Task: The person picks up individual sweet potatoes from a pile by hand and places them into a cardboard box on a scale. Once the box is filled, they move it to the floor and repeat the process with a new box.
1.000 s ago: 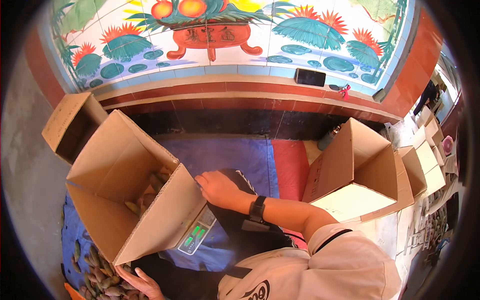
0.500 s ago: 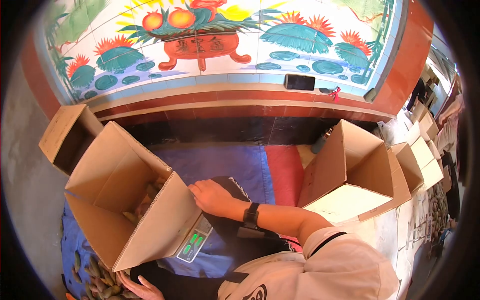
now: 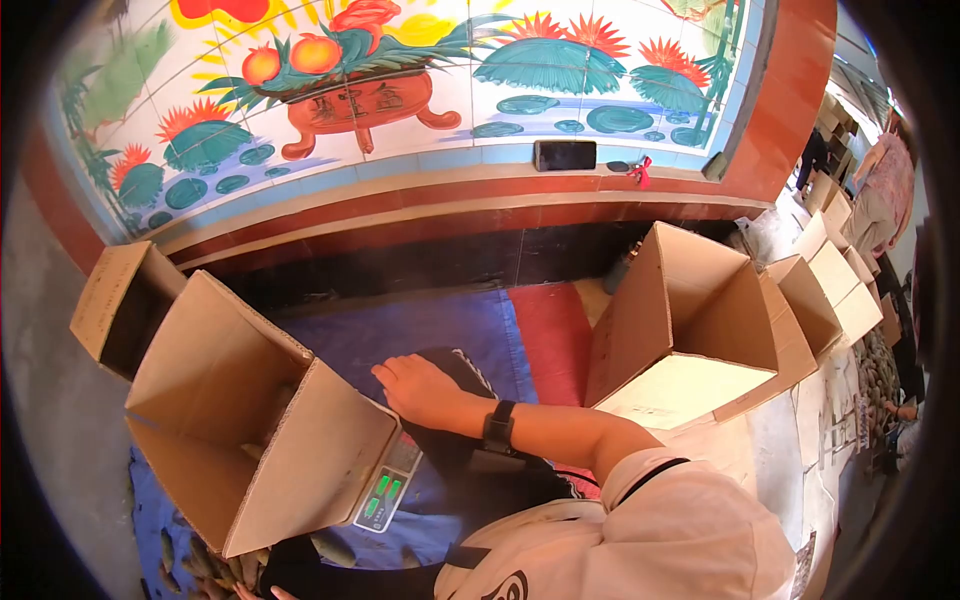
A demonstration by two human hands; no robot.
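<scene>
My right hand (image 3: 415, 390) rests on the dark-clad knee beside a tall open cardboard box (image 3: 300, 470), its fingers extended and holding nothing. The box stands on a scale (image 3: 385, 490) with green lit digits. A few brownish tubers (image 3: 254, 450) show deep inside it, mostly in shadow. At the bottom edge, only small parts of my left hand (image 3: 246, 592) are visible, beside a pile of tubers (image 3: 205, 568) below the box; whatever it may hold is hidden.
Another carton (image 3: 120, 300) stands behind at the left. Open boxes (image 3: 680, 320) line the right side. A phone (image 3: 565, 155) lies on the ledge beneath a painted tile wall. Blue cloth (image 3: 460, 320) and red cloth (image 3: 550, 335) cover the ground. A person (image 3: 882, 190) is at the far right.
My left hand has moved from the box's lower edge down to the tuber pile, mostly out of view. The view has shifted; my right hand stays on the knee.
</scene>
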